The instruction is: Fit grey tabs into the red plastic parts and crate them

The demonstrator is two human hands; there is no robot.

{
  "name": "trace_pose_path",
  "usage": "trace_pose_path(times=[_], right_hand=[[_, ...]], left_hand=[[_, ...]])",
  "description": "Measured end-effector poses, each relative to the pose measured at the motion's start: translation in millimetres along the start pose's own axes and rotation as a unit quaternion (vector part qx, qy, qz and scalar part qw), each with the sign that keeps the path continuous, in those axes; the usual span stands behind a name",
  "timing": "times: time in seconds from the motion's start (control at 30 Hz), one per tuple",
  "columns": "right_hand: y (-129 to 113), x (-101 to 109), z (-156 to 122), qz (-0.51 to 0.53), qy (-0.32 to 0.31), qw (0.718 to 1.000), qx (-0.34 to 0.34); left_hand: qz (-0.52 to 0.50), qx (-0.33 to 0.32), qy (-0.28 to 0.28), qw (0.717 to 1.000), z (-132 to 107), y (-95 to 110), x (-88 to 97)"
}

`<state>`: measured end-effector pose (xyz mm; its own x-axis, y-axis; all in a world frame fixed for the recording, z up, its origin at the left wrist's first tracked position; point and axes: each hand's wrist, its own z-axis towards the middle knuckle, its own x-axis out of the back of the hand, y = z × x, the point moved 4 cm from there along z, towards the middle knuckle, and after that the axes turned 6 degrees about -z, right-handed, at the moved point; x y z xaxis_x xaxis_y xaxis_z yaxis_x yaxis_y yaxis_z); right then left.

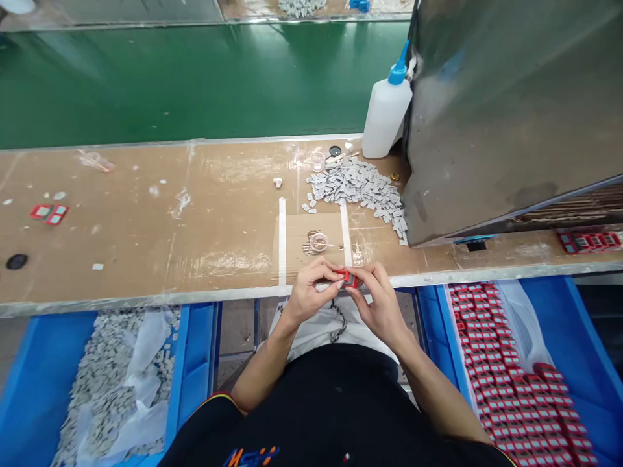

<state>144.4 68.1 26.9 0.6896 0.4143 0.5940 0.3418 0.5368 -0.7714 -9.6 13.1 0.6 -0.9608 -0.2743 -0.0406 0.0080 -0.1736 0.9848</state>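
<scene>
My left hand and my right hand meet at the near edge of the brown workbench. Both pinch a small red part between their fingertips. Just beyond the hands stands a small clear dish on a cardboard patch. Further back lies a heap of small grey square pieces.
A white squeeze bottle with a blue nozzle stands beside a large grey metal box at the right. Blue bins sit under the bench: grey pieces on the left, red parts on the right. Two red parts lie far left.
</scene>
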Motion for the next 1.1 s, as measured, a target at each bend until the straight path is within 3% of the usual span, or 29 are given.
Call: trace_pose_path(times=[0.17, 0.37, 0.43, 0.57, 0.67, 0.87, 1.1], right_hand=[[9.6, -7.9, -3.7, 0.065, 0.032, 0.996, -0.048], [23.1, -24.3, -9.2, 0.269, 0.053, 0.951, -0.144], [21.7, -22.3, -7.3, 0.253, 0.039, 0.956, -0.142], [13.3, -6.2, 2.5, 0.11, 0.024, 0.99, -0.086], [9.1, 0.6, 10.4, 0.055, -0.003, 0.997, -0.053], [11.0, -1.9, 16.3, 0.038, -0.042, 0.998, -0.014], [13.7, -5.6, 14.3, 0.051, -0.02, 0.998, 0.006]], left_hand=[[-0.003, -0.006, -0.024, 1.0, 3.6, -2.0, 0.7], [-0.032, 0.033, -0.057, 0.997, 0.8, -13.0, 0.9], [-0.007, 0.044, -0.057, 0.997, 0.0, -14.0, 1.1], [0.059, 0.019, -0.067, 0.996, 1.8, -9.1, 1.0], [0.077, 0.007, -0.08, 0.994, 3.0, -7.3, 1.0], [0.08, -0.004, -0.102, 0.992, 4.0, -6.4, 1.6], [0.087, -0.042, -0.102, 0.99, 9.2, -1.3, 4.3]])
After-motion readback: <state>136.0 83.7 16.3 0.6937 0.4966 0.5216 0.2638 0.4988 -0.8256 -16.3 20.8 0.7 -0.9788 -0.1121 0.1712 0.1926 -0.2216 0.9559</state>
